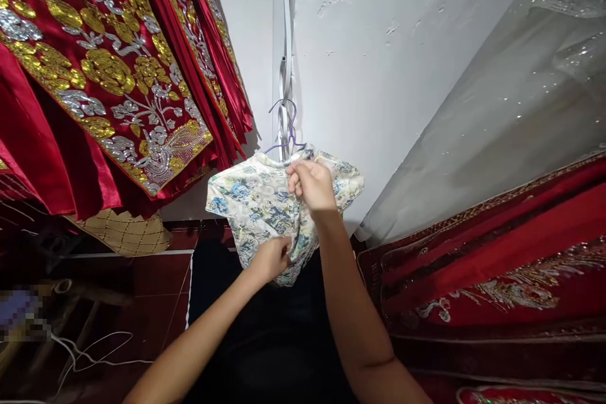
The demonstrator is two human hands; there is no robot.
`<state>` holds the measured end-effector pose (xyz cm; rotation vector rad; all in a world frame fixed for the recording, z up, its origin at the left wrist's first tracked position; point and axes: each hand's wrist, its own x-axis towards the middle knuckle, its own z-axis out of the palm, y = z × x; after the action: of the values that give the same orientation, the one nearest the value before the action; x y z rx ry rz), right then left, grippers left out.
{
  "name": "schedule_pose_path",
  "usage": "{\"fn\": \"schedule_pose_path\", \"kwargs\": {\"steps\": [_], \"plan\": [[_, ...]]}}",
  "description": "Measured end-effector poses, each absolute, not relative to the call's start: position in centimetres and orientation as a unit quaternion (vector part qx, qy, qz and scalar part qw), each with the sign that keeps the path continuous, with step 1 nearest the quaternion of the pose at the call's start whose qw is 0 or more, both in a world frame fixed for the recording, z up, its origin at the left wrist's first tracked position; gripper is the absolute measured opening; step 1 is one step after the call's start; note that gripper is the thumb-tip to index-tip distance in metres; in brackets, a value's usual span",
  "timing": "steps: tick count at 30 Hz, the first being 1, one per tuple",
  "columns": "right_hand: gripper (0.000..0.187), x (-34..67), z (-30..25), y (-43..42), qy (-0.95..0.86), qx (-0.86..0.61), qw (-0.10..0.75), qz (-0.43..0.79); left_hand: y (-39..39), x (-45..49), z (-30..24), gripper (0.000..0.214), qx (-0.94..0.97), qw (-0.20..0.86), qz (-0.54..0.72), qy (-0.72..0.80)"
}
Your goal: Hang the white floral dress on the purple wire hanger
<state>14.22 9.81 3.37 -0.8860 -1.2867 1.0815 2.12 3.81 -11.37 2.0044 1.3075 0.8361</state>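
A small short-sleeved floral shirt (255,196), cream with blue and grey flowers, hangs on a thin purple hanger (292,129) in the middle of the view. My right hand (312,183) is closed in a pinch at the front edge of the shirt, just under the neckline. Lower down, my left hand (272,259) has its fingers closed on the same front opening near the hem. Whether a button or only cloth lies under the fingertips is hidden.
Red garments with gold and silver embroidery (113,69) hang at the left. A white wall (360,63) with a pale vertical pole (288,19) stands ahead. Sheer white cloth (492,113) and red beaded garments (511,265) fill the right. White cables (89,353) lie on the floor.
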Motion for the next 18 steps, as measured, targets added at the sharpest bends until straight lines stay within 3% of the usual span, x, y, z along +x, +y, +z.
{"fn": "schedule_pose_path", "kwargs": {"steps": [2,6,9,13,18], "plan": [[0.025,14.1,2.0,8.3,-0.549,-0.389,0.574,0.466,5.2,1.5,-8.4,0.009,0.743,0.299,0.369,0.472],[0.026,14.8,0.8,5.9,-0.537,-0.415,0.571,0.462,6.8,0.7,-0.7,0.035,0.680,0.233,0.573,0.394],[0.025,15.4,1.8,5.6,-0.558,-0.422,0.571,0.431,7.1,0.9,3.0,0.017,0.738,0.149,0.543,0.373],[0.027,15.3,1.1,7.5,-0.577,-0.419,0.575,0.400,7.2,1.6,4.1,0.016,0.747,0.083,0.548,0.368],[0.027,15.0,-4.2,8.1,-0.574,-0.496,0.502,0.414,7.4,-0.7,4.1,0.017,0.618,0.055,0.680,0.392]]}}
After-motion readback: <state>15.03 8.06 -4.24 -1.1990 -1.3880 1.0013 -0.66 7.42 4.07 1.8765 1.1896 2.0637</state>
